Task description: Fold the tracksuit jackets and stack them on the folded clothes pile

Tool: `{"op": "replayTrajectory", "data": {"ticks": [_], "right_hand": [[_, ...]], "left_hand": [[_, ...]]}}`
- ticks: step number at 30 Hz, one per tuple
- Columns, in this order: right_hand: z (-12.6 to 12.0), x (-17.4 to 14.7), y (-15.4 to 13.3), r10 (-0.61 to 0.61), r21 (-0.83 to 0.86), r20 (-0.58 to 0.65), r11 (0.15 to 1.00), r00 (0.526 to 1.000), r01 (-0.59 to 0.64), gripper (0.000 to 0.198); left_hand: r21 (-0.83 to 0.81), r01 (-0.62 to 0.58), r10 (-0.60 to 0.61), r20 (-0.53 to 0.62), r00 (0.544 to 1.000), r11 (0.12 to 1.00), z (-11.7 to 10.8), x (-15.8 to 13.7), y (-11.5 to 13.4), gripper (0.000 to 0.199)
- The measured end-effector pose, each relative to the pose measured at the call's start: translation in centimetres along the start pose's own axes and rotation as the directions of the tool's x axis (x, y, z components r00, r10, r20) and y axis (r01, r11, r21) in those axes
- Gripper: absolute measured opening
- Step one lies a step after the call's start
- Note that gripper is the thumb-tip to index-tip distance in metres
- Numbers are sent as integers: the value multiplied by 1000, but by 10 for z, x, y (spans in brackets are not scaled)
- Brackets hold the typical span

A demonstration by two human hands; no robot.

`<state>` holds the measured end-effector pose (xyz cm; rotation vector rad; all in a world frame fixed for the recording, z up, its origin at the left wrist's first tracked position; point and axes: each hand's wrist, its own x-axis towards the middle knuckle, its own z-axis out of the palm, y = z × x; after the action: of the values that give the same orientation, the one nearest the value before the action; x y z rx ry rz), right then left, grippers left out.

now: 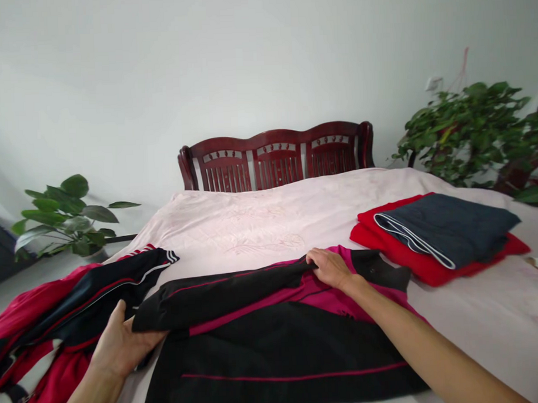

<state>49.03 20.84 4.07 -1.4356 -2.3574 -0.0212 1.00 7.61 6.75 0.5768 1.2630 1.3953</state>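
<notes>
A black and magenta jacket (274, 336) lies spread on the pink bed cover, its collar end toward the right. My right hand (329, 269) is closed on the cloth near the top of its upper sleeve (228, 291). At the cuff end of that sleeve is my left hand (126, 341), palm up, with the cuff between thumb and fingers; the thumb points upward and the fingertips are partly hidden by cloth. Just left of this hand is a loose heap of navy and red sports clothes (91, 302) with white stripes.
Folded red cloth (403, 261) with a folded dark blue garment (455, 224) on top sits at right on the bed cover (252, 225). A carved wooden backrest (276, 160) stands against the wall. Leafy plants flank the bed, left (70, 214) and right (473, 129).
</notes>
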Motion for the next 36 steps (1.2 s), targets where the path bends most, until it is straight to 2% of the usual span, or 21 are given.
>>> {"op": "replayTrajectory", "data": {"ticks": [2, 4, 7, 9, 11, 12, 14, 16, 17, 19, 22, 25, 27, 29, 32, 36], "right_hand": [[1, -1, -1, 98, 24, -31, 995, 995, -97, 29], [4, -4, 0, 130, 35, -40, 991, 991, -128, 32], [8, -9, 3, 38, 8, -26, 999, 999, -37, 33], [11, -14, 5, -20, -26, -32, 999, 999, 20, 32], [12, -19, 5, -47, -62, -25, 997, 999, 45, 31], [13, -21, 5, -51, -79, -13, 996, 999, 49, 31], [13, -24, 4, -46, -107, 12, 993, 999, 47, 34], [13, -26, 4, -42, -130, 25, 991, 999, 45, 37], [13, -26, 4, -45, -137, 28, 989, 999, 48, 38], [13, -26, 5, -58, -147, 33, 987, 998, 62, 38], [12, -27, 6, -55, -158, 38, 986, 998, 61, 38], [8, -29, 8, -34, -151, 51, 988, 998, 42, 41], [1, -30, 13, 21, -94, 84, 996, 996, -13, 45], [-9, -29, 21, 167, -19, 128, 986, 978, -166, 45], [-26, -24, 34, 408, -7, 104, 912, 907, -410, 32], [-36, -9, 39, 514, -90, 29, 855, 857, -510, 31]], "left_hand": [[-35, 62, -62, -5, 998, 997, 4, -2, -1, 18], [-4, 71, -71, -53, 996, 997, 9, -4, 0, 20], [83, -109, 117, -86, 989, 991, 13, -4, 13, 28], [55, -241, 244, -64, 968, 969, 12, -3, 22, 33], [50, -274, 277, -68, 958, 960, 9, -1, 21, 36], [74, -241, 247, -76, 966, 968, 7, 0, 17, 35], [139, -91, 106, -108, 988, 986, 3, 3, 2, 34], [158, 70, -46, -150, 988, 985, -2, 5, -14, 32], [155, 109, -84, -160, 984, 982, -5, 6, -20, 30], [161, 100, -78, -138, 987, 982, -9, 7, -24, 31], [200, 21, -4, -87, 996, 979, -12, 7, -18, 42], [283, 76, -44, -119, 992, 956, -11, 6, -13, 41], [338, 131, -98, -111, 989, 932, -12, 4, -13, 34], [343, 139, -122, -72, 990, 929, -13, 2, -13, 28], [299, 135, -119, -73, 990, 945, -14, 2, -11, 22], [199, 102, -79, -123, 989, 975, -7, 4, -13, 23]]}}
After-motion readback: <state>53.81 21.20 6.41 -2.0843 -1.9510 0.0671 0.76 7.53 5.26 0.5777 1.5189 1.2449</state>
